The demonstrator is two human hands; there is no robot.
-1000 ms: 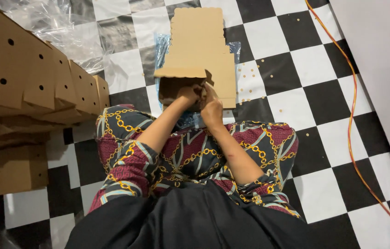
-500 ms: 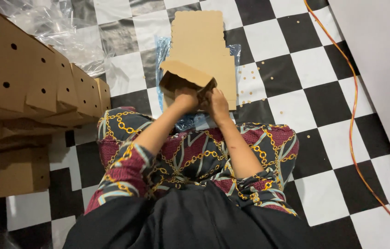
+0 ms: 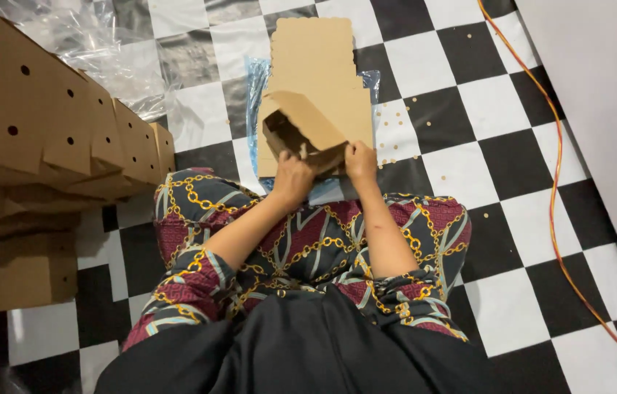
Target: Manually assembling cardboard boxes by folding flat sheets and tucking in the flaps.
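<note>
Half-folded brown cardboard box (image 3: pixel 301 135), light, stiff, crease-prone: held above flat brown cardboard blanks (image 3: pixel 319 66) on checkered floor (image 3: pixel 513 153), near lap. Left hand (image 3: pixel 292 179), right hand (image 3: pixel 360 160) both pinching lower flaps. Best gripped along fold edges.

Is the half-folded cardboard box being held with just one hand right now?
No, both the left hand and the right hand grip the half-folded cardboard box at its near edge, above the flat cardboard sheets.
</note>
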